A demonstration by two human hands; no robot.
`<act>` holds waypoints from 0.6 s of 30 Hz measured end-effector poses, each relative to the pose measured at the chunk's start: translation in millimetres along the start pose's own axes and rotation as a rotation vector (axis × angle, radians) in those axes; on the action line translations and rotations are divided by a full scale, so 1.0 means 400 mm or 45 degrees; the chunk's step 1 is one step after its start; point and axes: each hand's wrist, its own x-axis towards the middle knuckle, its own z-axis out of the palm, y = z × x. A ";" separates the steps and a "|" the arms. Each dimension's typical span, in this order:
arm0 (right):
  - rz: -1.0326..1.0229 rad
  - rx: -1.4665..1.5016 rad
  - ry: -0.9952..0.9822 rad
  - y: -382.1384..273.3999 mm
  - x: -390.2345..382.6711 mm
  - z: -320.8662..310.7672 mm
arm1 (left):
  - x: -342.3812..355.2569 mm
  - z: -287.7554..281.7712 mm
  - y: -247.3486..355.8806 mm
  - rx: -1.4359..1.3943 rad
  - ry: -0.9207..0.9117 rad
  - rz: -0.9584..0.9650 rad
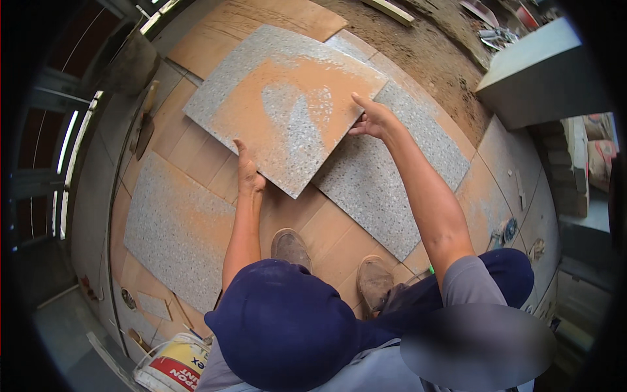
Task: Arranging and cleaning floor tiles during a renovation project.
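A large grey speckled tile (300,140), dusted with orange-brown powder, is tilted up between my two hands. My left hand (249,172) grips its near-left edge, thumb up along the side and the other fingers mostly hidden beneath. At the right corner my right hand (372,119) holds on, thumb over the top face and fingers under the edge. Partly covered by the held tile, a second speckled tile (398,176) lies on the floor to the right. Another dusty speckled tile (176,222) lies flat to the left.
Wood-toned floor tiles (333,228) run beneath my shoes (375,282). Bare soil (424,65) borders the far right. A trowel (144,121) lies at left, a paint bucket (173,362) at lower left. An angle grinder (506,230) sits at right, below a grey block (532,75).
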 end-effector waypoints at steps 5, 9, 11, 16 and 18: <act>0.158 -0.205 0.008 0.009 0.004 0.014 | 0.004 -0.025 -0.011 0.009 0.077 0.007; 0.292 -0.263 0.004 0.030 0.024 0.012 | 0.032 -0.044 -0.008 0.011 0.209 0.098; 0.357 -0.276 0.042 0.044 0.038 0.007 | 0.030 -0.036 -0.010 -0.055 0.162 0.080; 0.372 -0.378 0.070 0.048 0.049 0.024 | 0.028 -0.030 0.012 -0.105 0.055 0.084; 0.368 -0.381 0.085 0.047 0.056 -0.008 | 0.033 -0.013 0.002 -0.089 0.077 -0.011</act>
